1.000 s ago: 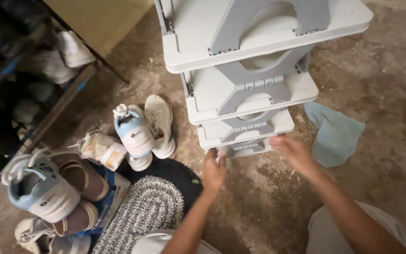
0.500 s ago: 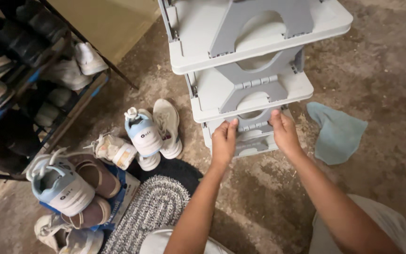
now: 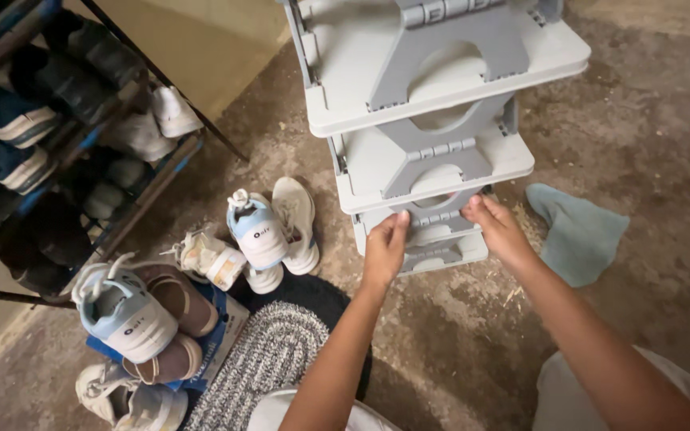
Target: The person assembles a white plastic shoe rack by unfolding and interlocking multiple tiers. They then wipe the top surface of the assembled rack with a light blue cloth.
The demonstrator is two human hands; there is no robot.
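Fingers (image 3: pixel 394 226) of the left hand (image 3: pixel 385 251) are curling together over the front edge of the third tier of a tall stack of grey plastic folding boxes (image 3: pixel 433 128), while the right hand (image 3: pixel 498 227) is gripping the same edge just beside it, its fingers closing on the dark grey flap (image 3: pixel 433 215). The stack is standing on a rough concrete floor (image 3: pixel 648 120). A light blue cloth (image 3: pixel 580 231) is lying near the right hand. White and blue sneakers (image 3: pixel 269 231) are sitting left of the stack, beside a grey braided oval rug (image 3: pixel 261 367).
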